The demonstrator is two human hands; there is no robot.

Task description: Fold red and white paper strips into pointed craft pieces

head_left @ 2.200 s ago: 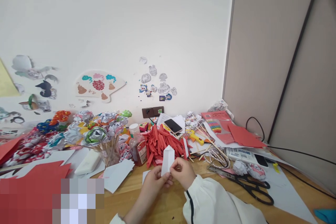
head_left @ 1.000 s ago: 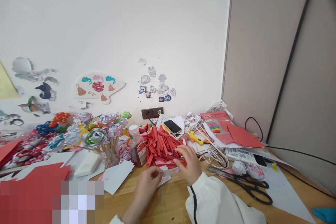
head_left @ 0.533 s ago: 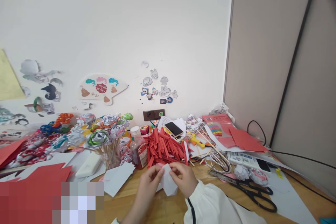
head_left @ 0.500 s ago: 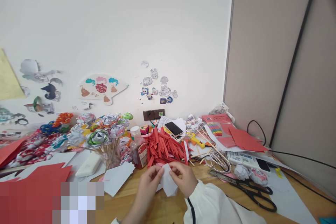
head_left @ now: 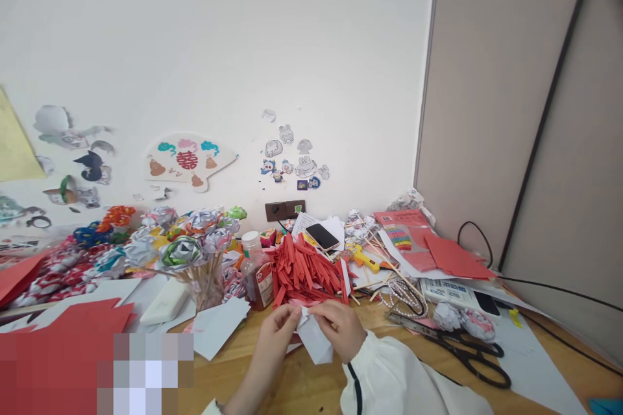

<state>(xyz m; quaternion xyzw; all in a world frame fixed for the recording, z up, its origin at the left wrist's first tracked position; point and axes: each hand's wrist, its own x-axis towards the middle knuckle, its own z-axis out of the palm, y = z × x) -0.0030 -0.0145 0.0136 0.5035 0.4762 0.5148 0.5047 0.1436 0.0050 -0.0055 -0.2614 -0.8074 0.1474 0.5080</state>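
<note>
A small piece of white paper [head_left: 315,339] hangs between my two hands, just above the wooden table, with its top edge folded. My left hand [head_left: 278,332] pinches the paper's upper left edge between thumb and fingertips. On the other side my right hand [head_left: 339,327] is closed on the upper right part, its fingers curled over the edge. Just behind the hands lies a heap of folded red paper strips [head_left: 309,269]. To the left of my left hand are loose white sheets [head_left: 220,327].
Left stand paper flowers [head_left: 182,253] on sticks and a bottle of red-brown liquid [head_left: 257,275]. Black-handled scissors [head_left: 474,355], a bead string [head_left: 403,298] and crumpled paper balls [head_left: 446,316] lie right. Behind are a phone [head_left: 322,237] and a yellow glue gun [head_left: 364,259]. Red sheets [head_left: 78,321] lie front left.
The paper's lower end has swung slightly right, and its top edge looks more folded. My right fingertips have shifted a little left along the edge.
</note>
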